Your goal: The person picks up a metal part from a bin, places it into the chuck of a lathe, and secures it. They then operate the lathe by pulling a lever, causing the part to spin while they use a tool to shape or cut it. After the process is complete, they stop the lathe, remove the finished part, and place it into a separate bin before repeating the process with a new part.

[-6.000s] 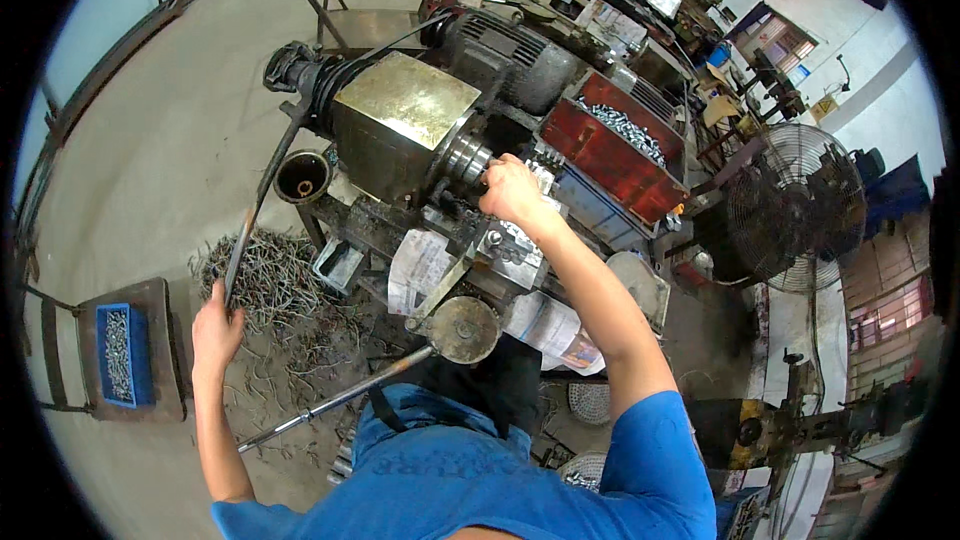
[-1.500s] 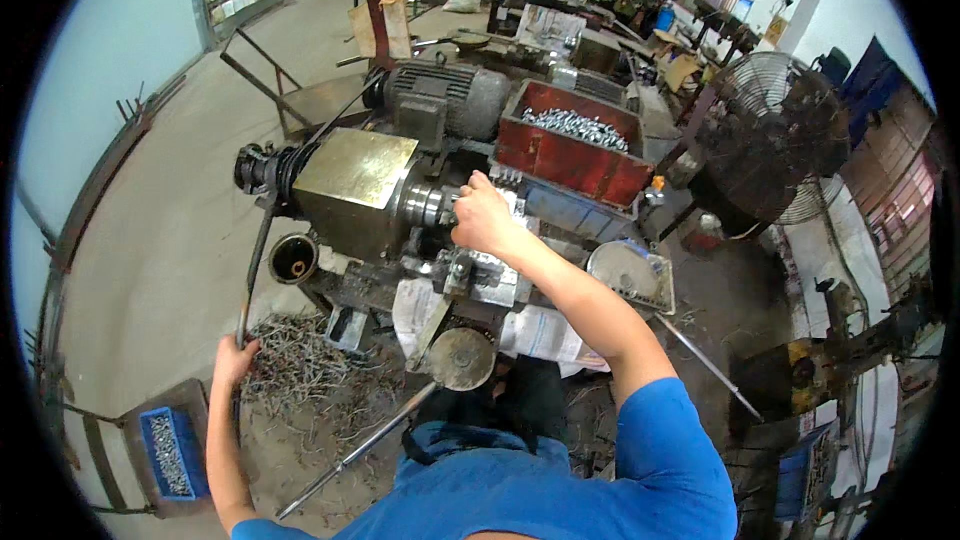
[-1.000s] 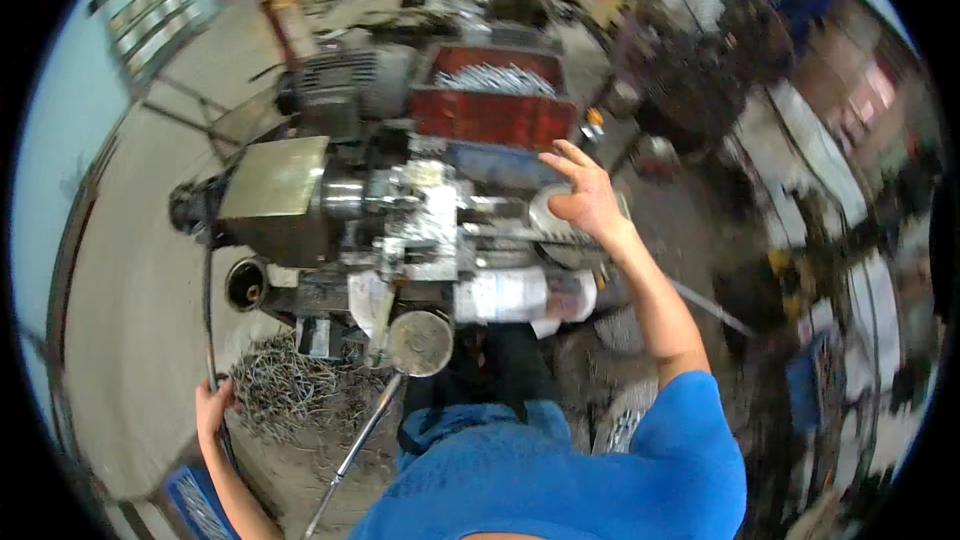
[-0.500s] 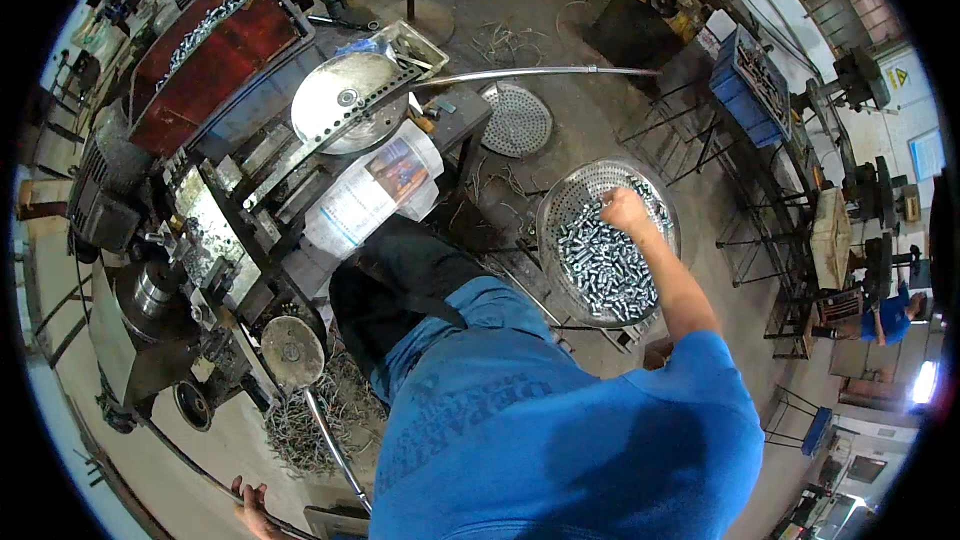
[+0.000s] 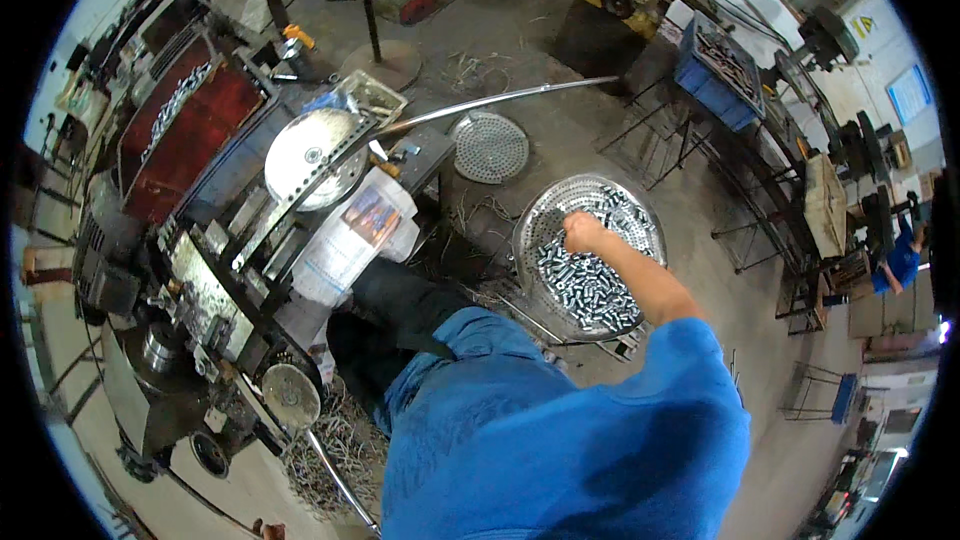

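Observation:
My right hand [image 5: 584, 232] is closed over the left part of a round perforated metal basin [image 5: 528, 258]. What its fingers hold, if anything, I cannot make out. Many short shiny metal cylinders [image 5: 592, 292] lie heaped in the basin, just below and right of that hand. At the lower edge of the picture only a few fingers of my left hand [image 5: 268, 530] show, close to the end of a thin dark rod [image 5: 212, 506]. The rest of it is cut off, so its grip is hidden.
Left stands a machine with a pale round disc [image 5: 318, 150] and printed paper [image 5: 350, 238] on it. A red bin [image 5: 180, 155] sits behind. A perforated lid [image 5: 490, 148] lies on the floor; metal shavings [image 5: 335, 450] pile below. A blue crate [image 5: 715, 75] and another person [image 5: 902, 265] are at right.
My right hand has moved left across the basin, from the upper middle of the heap toward its left side. My left hand has slipped mostly out of the lower edge. The view has shifted.

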Motion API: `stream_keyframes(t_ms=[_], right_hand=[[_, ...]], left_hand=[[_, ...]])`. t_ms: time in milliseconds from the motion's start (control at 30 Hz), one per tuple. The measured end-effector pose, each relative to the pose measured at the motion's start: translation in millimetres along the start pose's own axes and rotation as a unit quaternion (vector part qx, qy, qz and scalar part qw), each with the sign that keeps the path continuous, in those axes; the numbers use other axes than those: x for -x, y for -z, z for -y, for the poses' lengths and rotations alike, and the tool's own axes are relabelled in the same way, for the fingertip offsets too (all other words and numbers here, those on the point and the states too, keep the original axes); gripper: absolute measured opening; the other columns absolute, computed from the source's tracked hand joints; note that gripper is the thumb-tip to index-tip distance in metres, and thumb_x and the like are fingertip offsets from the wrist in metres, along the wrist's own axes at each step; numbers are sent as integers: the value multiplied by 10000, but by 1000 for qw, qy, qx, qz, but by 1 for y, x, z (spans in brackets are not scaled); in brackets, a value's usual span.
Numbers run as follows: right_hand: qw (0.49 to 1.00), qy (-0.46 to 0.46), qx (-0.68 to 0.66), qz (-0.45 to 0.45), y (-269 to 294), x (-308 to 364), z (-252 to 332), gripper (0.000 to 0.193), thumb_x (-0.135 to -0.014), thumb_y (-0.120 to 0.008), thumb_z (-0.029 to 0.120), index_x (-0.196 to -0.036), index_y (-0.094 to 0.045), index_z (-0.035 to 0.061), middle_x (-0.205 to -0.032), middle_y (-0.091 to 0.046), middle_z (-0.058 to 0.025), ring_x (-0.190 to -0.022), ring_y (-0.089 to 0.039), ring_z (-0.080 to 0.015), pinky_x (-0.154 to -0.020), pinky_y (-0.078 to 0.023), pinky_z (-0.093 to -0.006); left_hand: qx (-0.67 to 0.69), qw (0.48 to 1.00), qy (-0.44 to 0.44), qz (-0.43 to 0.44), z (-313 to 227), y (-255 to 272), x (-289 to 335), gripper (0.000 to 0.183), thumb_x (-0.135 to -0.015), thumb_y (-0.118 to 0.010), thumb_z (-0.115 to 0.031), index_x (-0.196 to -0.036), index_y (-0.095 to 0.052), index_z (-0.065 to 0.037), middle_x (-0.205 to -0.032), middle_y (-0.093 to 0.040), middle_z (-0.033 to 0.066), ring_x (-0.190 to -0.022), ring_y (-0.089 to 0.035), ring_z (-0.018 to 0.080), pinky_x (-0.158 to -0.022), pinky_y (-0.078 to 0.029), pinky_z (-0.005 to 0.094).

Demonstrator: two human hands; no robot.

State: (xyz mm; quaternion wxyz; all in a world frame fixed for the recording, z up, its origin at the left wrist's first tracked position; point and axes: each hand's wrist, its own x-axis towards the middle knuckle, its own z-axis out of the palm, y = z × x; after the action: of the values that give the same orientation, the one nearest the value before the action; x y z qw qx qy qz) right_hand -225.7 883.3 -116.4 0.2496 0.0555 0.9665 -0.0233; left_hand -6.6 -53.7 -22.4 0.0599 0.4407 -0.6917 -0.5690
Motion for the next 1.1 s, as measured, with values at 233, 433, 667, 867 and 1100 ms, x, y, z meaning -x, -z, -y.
stream_keyframes(t_ms=[233,433,667,867,1100], right_hand=[[997,-5,70,30,9,-5,13,268,-657,-620,183,-866,-693,34,-957,-671,-178,-957,-624,-323,-848,-501,-394],[992,-35,-66,-101,86,16,56,265,-567,-631,168,-758,-657,-13,-889,-644,-235,-901,-619,-361,-817,-505,-410],[716,512,-361,-307,170,40,251,381,-579,-680,166,-921,-670,0,-1155,-574,-243,-1070,-535,-392,-900,-454,-453],[516,694,-444,-234,203,97,394,268,-550,-593,164,-736,-603,-29,-1028,-556,-211,-935,-501,-395,-804,-433,-452],[522,680,-439,-268,199,97,405,216,-525,-565,135,-663,-553,-30,-1020,-541,-245,-900,-502,-383,-777,-438,-423]], left_hand=[[-249,968,37,-9,-42,-13,48,420,-839,-670,-268,-1123,-588,31,-982,-637,163,-806,-597,251,-738,-484,417],[-471,872,-102,-89,-145,-65,120,459,-856,-672,-269,-1236,-553,-40,-1000,-654,157,-845,-600,265,-767,-475,396],[10,935,-330,127,-208,-234,120,279,-912,-583,-185,-1093,-608,25,-827,-598,74,-702,-543,155,-698,-496,342],[194,850,-218,438,-211,-350,125,414,-935,-520,-314,-1192,-503,10,-1064,-588,93,-828,-619,192,-764,-507,343],[307,855,-93,407,-213,-371,169,449,-961,-423,-401,-1223,-493,-43,-1108,-594,79,-978,-602,165,-785,-497,296]])
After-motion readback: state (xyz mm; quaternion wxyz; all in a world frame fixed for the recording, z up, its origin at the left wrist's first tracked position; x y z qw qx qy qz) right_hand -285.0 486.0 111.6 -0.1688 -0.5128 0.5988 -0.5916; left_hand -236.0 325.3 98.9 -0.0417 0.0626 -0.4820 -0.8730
